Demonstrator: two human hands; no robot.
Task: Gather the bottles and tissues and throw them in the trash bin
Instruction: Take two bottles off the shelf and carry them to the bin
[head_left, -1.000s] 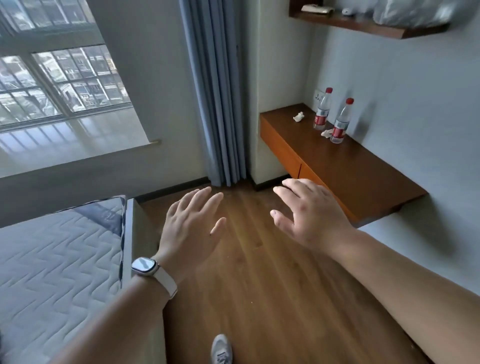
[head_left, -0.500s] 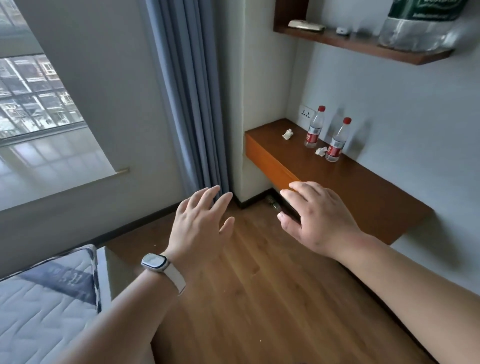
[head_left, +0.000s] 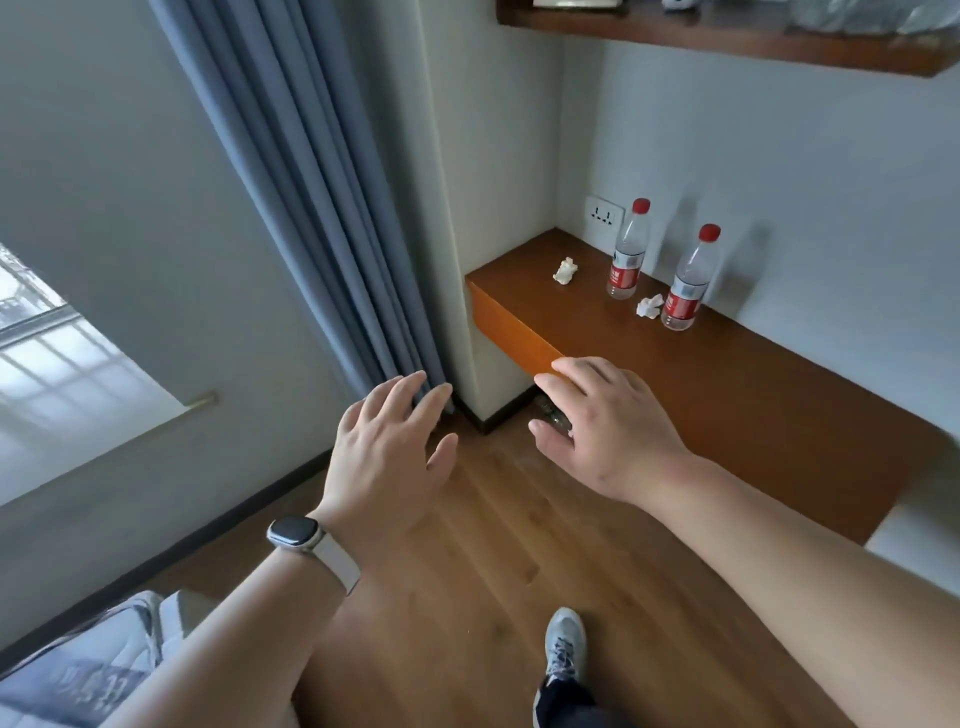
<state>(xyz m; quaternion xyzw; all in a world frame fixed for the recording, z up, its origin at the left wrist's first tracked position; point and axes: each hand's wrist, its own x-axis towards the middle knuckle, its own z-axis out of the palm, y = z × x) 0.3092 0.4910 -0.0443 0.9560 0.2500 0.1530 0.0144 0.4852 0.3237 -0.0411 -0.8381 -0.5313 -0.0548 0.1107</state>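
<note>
My left hand (head_left: 387, 449) and right hand (head_left: 602, 421) are both out in front of me, palms down, fingers spread and holding nothing, the two well apart over the wooden floor (head_left: 519, 571). The right one hangs level with the front corner of the wall-mounted desk (head_left: 753, 415), its fingertips overlapping the orange drawer face in my view, though I can't tell whether it touches.

What I'm after lies ahead and to the right, up on that desk near the wall. The far bottle (head_left: 627, 252) stands upright by the wall socket (head_left: 603, 211); the near bottle (head_left: 690, 280) stands upright too, further along the wall. Both keep their long axis vertical, red caps up, so I judge a side grasp around the body suits. One crumpled tissue (head_left: 565, 271) sits left of the far bottle; a second tissue (head_left: 649, 305) lies just beside the near bottle's base.

My right hand is clearly the nearer to all four. Something glassy shows under the desk behind that hand, too hidden to name. No trash bin is in view
</note>
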